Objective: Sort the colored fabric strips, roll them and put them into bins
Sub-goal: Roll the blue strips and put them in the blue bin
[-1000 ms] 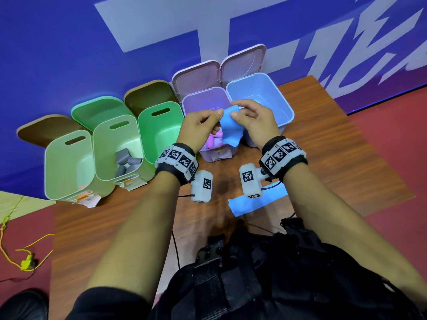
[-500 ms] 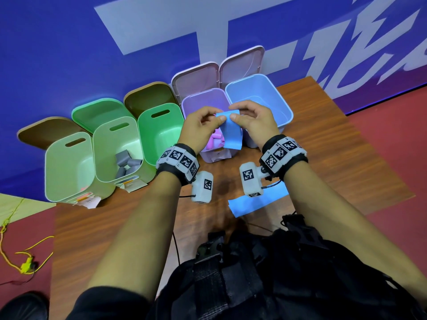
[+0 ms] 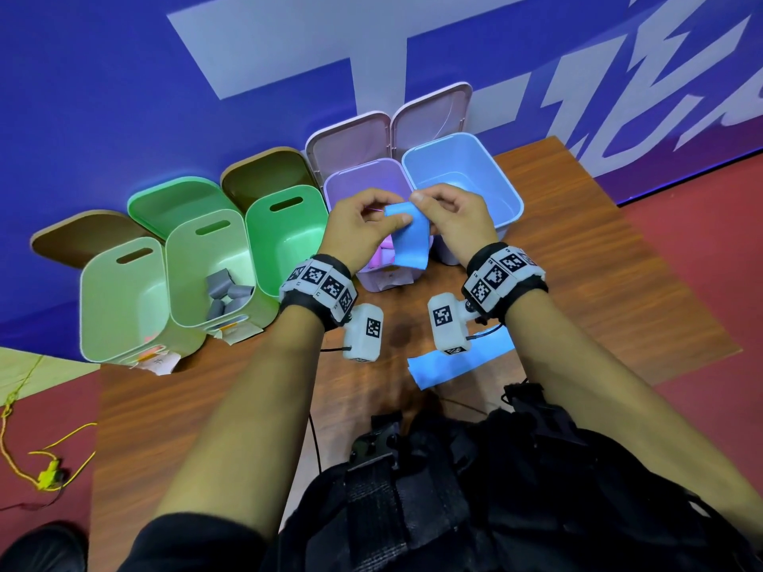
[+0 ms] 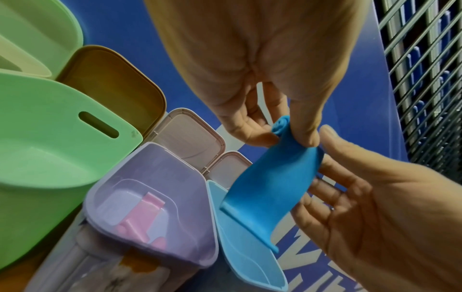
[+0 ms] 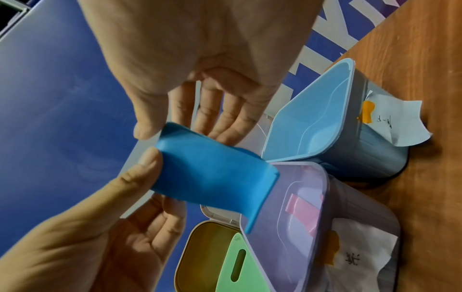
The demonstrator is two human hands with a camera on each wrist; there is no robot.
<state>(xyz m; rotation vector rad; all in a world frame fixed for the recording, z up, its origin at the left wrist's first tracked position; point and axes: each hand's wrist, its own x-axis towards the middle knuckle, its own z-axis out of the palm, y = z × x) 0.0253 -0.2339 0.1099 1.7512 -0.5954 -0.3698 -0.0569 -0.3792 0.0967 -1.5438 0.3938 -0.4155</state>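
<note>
A blue fabric strip [image 3: 409, 245] hangs above the purple bin [image 3: 335, 187], held at its top by both hands. My left hand [image 3: 392, 218] pinches the top end, which is curled into a small roll [image 4: 281, 123]. My right hand [image 3: 421, 200] holds the same end from the other side, thumb [image 5: 145, 129] in front and fingers [image 5: 215, 118] behind. The loose lower end [image 4: 250, 223] dangles free. A second blue strip [image 3: 458, 365] lies flat on the table near my right wrist. The blue bin [image 3: 505, 187] stands to the right of the purple one.
Pink rolls [image 4: 140, 217] lie in the purple bin. Three green bins stand to the left; the middle one [image 3: 181, 258] holds several grey rolls [image 3: 225, 293]. Open lids lean on the blue wall behind. Paper labels [image 5: 397, 120] stick out below the bins. The wooden table [image 3: 619, 282] ends just right of them.
The strip, bunched between the hands a second ago, now hangs straight down with its top end curled over. Both hands stay above the purple bin.
</note>
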